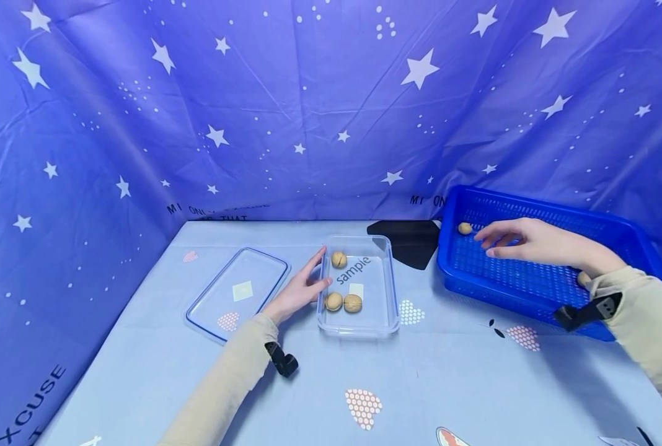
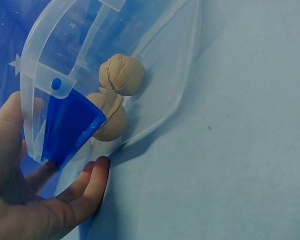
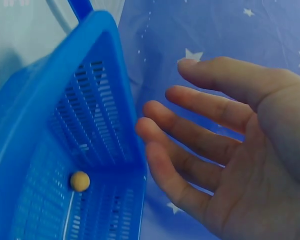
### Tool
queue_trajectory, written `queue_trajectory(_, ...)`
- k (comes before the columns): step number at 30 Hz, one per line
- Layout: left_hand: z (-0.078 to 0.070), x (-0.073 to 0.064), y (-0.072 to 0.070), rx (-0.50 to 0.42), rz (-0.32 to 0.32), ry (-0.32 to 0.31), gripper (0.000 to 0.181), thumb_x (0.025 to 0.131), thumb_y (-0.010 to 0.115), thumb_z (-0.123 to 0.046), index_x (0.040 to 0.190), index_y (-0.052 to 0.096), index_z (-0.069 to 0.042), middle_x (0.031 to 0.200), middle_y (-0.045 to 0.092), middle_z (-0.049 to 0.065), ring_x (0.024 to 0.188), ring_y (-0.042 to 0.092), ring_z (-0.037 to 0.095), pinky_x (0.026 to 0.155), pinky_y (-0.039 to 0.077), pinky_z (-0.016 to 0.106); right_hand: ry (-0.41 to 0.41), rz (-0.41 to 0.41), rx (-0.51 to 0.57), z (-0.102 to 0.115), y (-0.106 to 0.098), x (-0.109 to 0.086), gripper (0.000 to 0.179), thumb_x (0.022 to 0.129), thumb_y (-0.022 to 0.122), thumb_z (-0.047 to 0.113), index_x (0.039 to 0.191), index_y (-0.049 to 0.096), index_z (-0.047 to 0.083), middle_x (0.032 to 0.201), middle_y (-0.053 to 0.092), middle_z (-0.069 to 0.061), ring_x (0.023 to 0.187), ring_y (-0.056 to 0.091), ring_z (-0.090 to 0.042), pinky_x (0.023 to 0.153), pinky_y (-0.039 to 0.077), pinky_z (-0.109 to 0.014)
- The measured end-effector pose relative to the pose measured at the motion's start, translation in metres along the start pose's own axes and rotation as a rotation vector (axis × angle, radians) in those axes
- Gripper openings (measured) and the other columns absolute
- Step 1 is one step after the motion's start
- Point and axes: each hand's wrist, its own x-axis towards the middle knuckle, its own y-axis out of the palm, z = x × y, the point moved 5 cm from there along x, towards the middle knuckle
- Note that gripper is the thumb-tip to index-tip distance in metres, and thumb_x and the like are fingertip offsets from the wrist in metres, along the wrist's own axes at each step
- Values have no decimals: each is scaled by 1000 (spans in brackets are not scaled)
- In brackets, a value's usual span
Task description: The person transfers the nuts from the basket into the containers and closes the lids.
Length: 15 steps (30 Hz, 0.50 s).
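Note:
My left hand [image 1: 297,292] rests along the left wall of a clear plastic box [image 1: 380,303], its fingers fairly straight against the side. Inside the box are three walnuts: one [image 1: 339,259] near the back left, and a pair [image 1: 353,303] side by side toward the front. The left wrist view shows two of these walnuts [image 2: 122,74] through the clear wall. Over a blue perforated basket [image 1: 498,296] hovers my right hand [image 1: 532,241], fingers loosely spread and holding nothing. One walnut [image 1: 465,228] lies in the basket's back left corner; another [image 1: 583,279] is partly hidden by the right wrist.
A clear lid with a blue seal [image 1: 242,290] lies left of the box on the patterned tablecloth [image 1: 308,384]. A purple curtain with stars [image 1: 308,111] hangs behind and to the left. The basket's raised walls stand at the table's right side.

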Motion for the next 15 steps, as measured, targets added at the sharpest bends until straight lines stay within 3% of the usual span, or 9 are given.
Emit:
queue_trajectory(7, -1, -1, -1, 5, -3, 12, 75, 96, 59, -18, 156, 15, -29, 159, 17, 9, 129, 40, 40, 88, 53, 43, 64, 11, -2, -17, -5, -3, 33, 95, 63, 15, 125, 59, 3, 110, 66, -4, 94, 63, -16, 74, 54, -27)
queue_trajectory(15, -1, 0, -1, 7, 3, 15, 75, 97, 59, -20, 156, 15, -31, 159, 16, 11, 133, 34, 43, 93, 50, 46, 92, -9, -6, -40, -11, -9, 32, 96, 61, 11, 125, 58, -1, 107, 66, -4, 92, 61, -7, 74, 53, -25)
